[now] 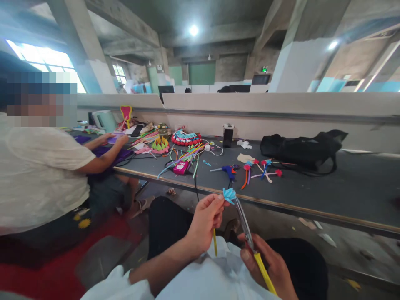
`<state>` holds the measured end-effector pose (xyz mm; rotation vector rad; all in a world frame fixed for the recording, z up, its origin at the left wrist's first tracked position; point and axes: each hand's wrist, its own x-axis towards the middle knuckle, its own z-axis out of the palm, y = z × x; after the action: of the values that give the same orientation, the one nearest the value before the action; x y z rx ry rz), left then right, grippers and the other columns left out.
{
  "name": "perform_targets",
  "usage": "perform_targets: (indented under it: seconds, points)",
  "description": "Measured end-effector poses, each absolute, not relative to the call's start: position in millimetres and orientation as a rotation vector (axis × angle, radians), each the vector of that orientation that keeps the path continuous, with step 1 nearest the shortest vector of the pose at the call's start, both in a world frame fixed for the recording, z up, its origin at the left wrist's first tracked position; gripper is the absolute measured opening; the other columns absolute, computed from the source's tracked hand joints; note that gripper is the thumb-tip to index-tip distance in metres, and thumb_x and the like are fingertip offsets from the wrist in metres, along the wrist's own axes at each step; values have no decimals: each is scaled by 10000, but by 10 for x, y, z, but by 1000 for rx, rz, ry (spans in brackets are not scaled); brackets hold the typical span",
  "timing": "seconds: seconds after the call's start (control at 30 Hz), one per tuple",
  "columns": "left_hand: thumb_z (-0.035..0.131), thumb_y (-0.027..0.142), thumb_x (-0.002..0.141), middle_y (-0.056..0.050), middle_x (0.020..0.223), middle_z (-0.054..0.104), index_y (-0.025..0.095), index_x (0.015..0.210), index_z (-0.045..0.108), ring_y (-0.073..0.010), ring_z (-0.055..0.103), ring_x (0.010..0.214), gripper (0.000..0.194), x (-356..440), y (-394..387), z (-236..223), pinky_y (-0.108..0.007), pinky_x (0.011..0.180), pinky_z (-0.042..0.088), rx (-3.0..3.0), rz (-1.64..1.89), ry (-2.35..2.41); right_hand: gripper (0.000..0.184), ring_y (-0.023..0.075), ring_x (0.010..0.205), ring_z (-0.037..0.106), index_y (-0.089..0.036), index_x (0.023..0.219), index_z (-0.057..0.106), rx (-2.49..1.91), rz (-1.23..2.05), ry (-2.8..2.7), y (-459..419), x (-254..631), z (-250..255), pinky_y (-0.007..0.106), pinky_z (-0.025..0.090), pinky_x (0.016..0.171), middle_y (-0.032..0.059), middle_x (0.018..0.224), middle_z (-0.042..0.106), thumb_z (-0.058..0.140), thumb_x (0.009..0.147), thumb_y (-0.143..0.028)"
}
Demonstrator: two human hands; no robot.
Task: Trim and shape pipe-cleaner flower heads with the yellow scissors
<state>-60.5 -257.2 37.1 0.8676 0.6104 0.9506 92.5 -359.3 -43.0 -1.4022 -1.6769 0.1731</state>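
Note:
My left hand (208, 221) is closed in a pinch at the base of a light blue flower (229, 194) with pointed petals. A thin yellow stem (215, 243) sticks out below that hand. My right hand (265, 262) is wrapped around scissors (245, 223) with long silver blades and a yellow handle. The blade tips reach the right side of the flower; whether they touch a petal I cannot tell. Both hands are above my lap, in front of the table edge. On the table beyond lie a blue glue gun (229, 171) and several small stemmed flowers (264, 171) in pink and blue.
A pink box (181, 167) and colourful stems (190, 153) lie on the dark table (359, 187). Behind are a red, white and blue piece (186, 137) and a black speaker-like box (228, 136). A black bag (300, 148) is at right. Another person (40, 166) works at left.

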Motion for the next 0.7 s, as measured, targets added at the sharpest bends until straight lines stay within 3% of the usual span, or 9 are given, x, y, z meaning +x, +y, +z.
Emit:
perform_targets:
  seconds: [0.17,0.37,0.7]
  points:
    - [684,449,776,87,517,301,123,719,613,-14,211,411,339,-664,-2633,431,-196,407,109,946,1022,654,211,114,521,677,-181,985,662,-1413,116,-1660,-3590,901,-502,117,520,507,5,756,744,556,863,-317]
    - [671,447,783,88,482,298,134,712,617,-28,202,410,325,-661,-2611,354,-204,408,118,999,1023,694,246,181,690,745,-181,977,703,-1411,134,-1716,-3518,956,-592,134,553,554,45,867,780,604,837,-357]
    - [651,425,805,83,495,313,131,729,614,-35,210,427,306,-616,-2608,325,-210,419,125,1011,1026,712,250,166,632,721,-194,936,705,-1431,285,-1624,-3577,922,-544,144,541,553,27,794,766,601,832,-396]
